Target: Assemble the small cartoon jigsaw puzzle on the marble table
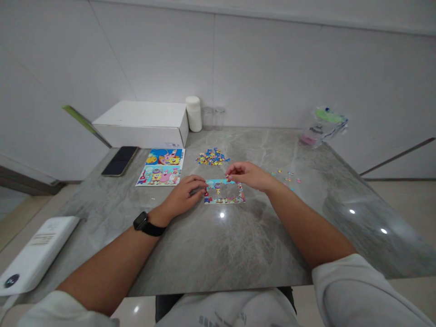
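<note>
On the grey table a partly joined jigsaw puzzle forms a colourful frame with bare tabletop in its middle. My left hand lies flat at its left edge, fingertips touching the border. Above the puzzle's top edge, my right hand pinches a small puzzle piece between thumb and finger. Behind the puzzle is a heap of loose pieces, mostly blue and yellow. Several more pieces lie scattered to the right of my right hand. A printed picture sheet with cartoon figures rests to the left.
A phone lies left of the sheet, with a white box behind. Beside the box stand a white bottle and two clear glasses. A plastic bag sits at the back right, a white device at the front left.
</note>
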Demonstrator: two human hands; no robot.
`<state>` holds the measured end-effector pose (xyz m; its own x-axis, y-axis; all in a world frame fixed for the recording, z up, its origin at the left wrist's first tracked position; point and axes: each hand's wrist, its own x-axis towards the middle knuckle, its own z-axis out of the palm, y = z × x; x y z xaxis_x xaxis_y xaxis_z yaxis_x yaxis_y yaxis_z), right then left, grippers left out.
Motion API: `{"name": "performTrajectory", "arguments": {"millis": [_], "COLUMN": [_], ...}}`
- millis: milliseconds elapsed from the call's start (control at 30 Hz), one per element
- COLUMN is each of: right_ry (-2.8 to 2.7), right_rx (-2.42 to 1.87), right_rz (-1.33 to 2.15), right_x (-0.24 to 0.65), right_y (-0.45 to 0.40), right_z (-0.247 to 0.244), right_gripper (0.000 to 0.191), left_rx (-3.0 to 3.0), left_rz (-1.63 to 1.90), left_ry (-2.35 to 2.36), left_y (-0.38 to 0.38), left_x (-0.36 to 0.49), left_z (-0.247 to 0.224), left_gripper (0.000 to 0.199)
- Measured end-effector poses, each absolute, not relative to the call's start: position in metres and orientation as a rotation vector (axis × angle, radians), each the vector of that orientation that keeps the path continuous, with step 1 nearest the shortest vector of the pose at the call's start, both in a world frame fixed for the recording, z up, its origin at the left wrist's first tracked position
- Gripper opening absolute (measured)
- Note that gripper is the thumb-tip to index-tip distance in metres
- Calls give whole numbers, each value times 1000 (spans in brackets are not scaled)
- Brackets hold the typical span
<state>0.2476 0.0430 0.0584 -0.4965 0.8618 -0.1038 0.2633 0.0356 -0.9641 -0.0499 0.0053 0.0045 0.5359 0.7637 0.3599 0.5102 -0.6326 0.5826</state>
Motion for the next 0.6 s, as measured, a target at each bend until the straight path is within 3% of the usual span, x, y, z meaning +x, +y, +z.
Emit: {"name": "performTrajectory", "arguments": {"millis": [600], "right_ry": [-1866], "right_rx": [-1175], "right_rz": [1536], "right_x": [240], "right_y": [44], "right_z": [45], "right_gripper": [28], "left_rx": [2406], "left_rz": [800], "left_ry": [998], "left_y": [5], "left_x": [-51], "left_z": [2], "left_gripper": [27]}}
